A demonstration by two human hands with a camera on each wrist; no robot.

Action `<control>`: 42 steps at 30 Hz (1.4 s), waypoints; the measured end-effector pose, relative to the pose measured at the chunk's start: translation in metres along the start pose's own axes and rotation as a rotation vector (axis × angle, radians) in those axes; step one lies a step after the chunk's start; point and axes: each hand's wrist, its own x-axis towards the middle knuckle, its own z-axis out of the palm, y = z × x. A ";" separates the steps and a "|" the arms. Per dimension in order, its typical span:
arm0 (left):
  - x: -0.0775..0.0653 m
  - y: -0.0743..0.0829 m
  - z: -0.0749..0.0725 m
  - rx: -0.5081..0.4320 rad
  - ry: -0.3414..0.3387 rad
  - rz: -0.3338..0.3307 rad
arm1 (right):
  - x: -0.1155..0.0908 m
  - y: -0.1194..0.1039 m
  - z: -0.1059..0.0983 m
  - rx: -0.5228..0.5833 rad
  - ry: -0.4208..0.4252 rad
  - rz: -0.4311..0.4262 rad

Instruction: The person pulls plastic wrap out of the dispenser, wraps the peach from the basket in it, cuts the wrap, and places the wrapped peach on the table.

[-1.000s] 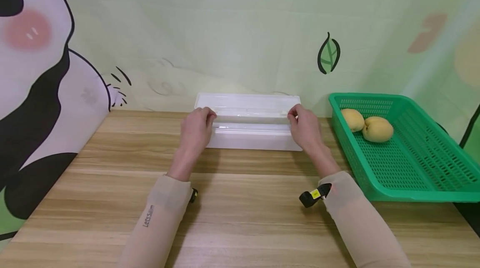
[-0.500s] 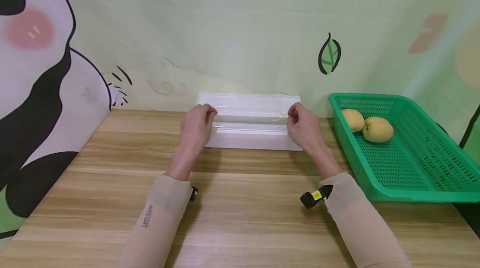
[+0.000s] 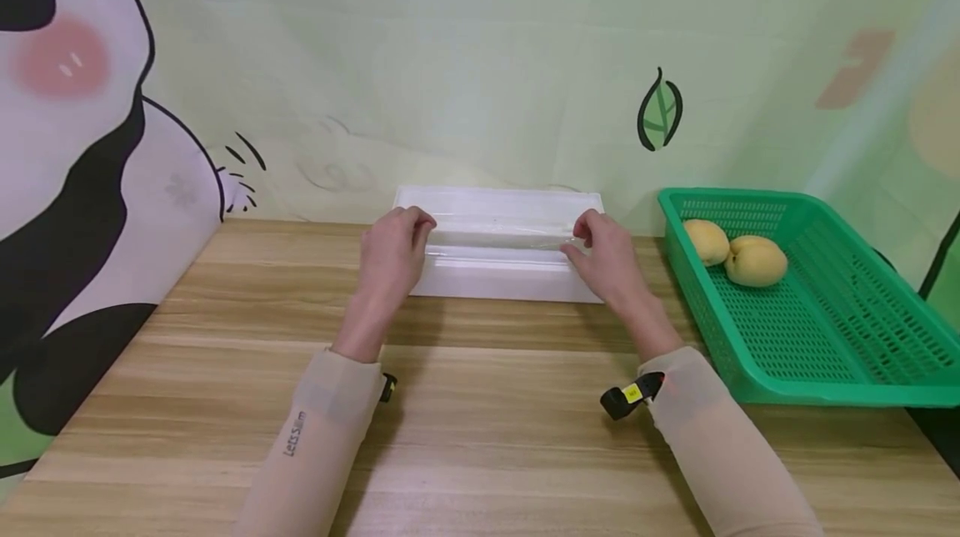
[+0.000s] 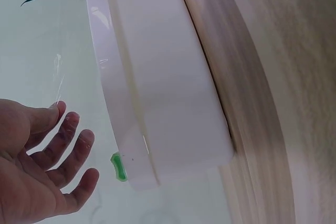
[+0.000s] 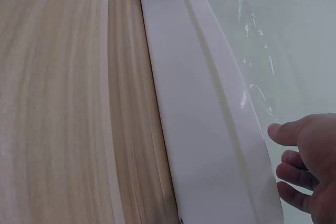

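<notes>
A long white cling film dispenser [image 3: 510,280] stands by the backdrop, its lid [image 3: 495,201] raised at the back. My left hand [image 3: 393,249] is at the dispenser's left end. Between its thumb and forefinger it pinches clear cling film [image 4: 59,69], and the other fingers are loosely bent. Toward the right, the film stretches above the dispenser in thin glints. At the other end is my right hand [image 3: 609,258], thumb and fingers parted. In the right wrist view the film's glints end close to that thumb [image 5: 281,134]. A small green piece [image 4: 119,167] sits on the dispenser's end.
On the right stands a green plastic basket [image 3: 825,393] with two yellowish round fruits [image 3: 756,260] inside. The wooden table [image 3: 487,437] runs back to a printed cloth backdrop [image 3: 450,87]. Each sleeve has a black wrist camera [image 3: 630,395] at its cuff.
The right thumb has come away from the fingers and moved slightly left and down, where before they pinched together. The film's right end has sagged a little. My left hand stays in place.
</notes>
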 end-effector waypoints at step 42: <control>0.001 0.004 -0.003 -0.067 0.032 0.020 | -0.004 -0.014 -0.022 -0.165 0.096 0.032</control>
